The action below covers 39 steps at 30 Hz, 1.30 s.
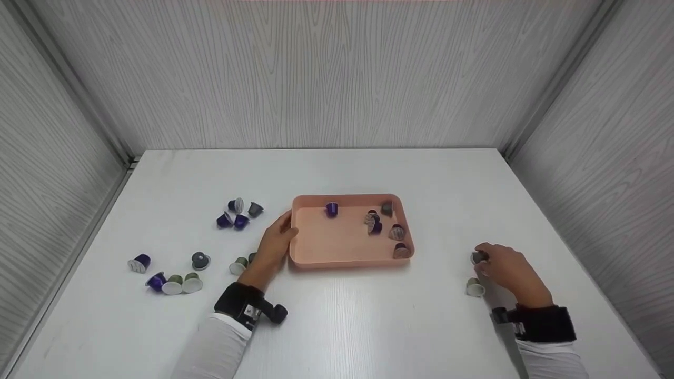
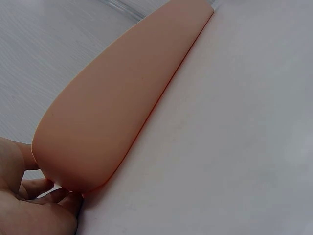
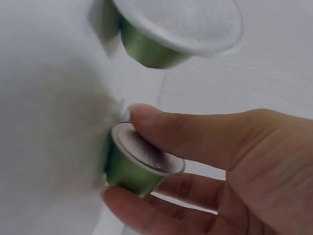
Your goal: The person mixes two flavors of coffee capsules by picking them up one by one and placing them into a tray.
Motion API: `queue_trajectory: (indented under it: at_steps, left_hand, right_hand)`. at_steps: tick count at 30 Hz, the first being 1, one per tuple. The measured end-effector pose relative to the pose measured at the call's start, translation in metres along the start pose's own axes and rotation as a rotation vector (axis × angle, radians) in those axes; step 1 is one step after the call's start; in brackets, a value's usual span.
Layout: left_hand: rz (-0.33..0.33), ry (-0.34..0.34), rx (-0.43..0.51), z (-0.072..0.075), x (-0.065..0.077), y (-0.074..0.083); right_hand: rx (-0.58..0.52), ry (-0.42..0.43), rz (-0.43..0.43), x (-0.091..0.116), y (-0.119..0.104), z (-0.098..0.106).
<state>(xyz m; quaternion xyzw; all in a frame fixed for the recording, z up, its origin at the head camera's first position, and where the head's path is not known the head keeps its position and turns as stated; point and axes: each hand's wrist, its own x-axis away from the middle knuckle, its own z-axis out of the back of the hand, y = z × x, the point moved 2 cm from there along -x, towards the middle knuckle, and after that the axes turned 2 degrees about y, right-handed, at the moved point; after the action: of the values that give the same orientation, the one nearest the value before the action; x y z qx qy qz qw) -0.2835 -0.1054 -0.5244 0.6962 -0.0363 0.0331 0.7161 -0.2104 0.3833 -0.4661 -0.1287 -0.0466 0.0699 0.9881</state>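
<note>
My left hand (image 1: 275,243) grips the left side of a shallow pink tray (image 1: 326,243), its thumb over the rim and its fingers on the outside. Several purple and dark coffee capsules lie in this tray, most toward its right end, with one purple capsule (image 1: 331,209) near the back wall. Over at the right, my right hand (image 1: 509,267) pinches a green coffee capsule (image 3: 133,175) between thumb and fingers, close to the tabletop. A second green capsule (image 1: 475,287) with a pale lid is just nearer than that hand.
Left of the tray lie several loose capsules: a cluster with a dark one (image 1: 255,209), a grey one (image 1: 200,260), and purple and green ones nearer the front left. A green capsule (image 1: 238,266) sits beside my left wrist. Wood-grain panels (image 1: 316,73) enclose the white table.
</note>
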Motion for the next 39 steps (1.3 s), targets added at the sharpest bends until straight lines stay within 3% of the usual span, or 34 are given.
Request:
queue_trajectory:
  at_steps: [14,25,39]
  left_hand:
    - [-0.006,-0.003,0.02,0.0,0.001,-0.002]
    - [0.0,-0.01,0.036,0.001,0.0,-0.002]
    - [0.019,0.0,-0.033,0.002,-0.001,-0.001]
  right_hand:
    - [-0.004,0.099,0.018,-0.006,-0.004,-0.005]
    - [-0.065,0.118,0.01,-0.008,-0.007,-0.004]
    - [-0.078,0.254,0.16,-0.011,-0.017,-0.003]
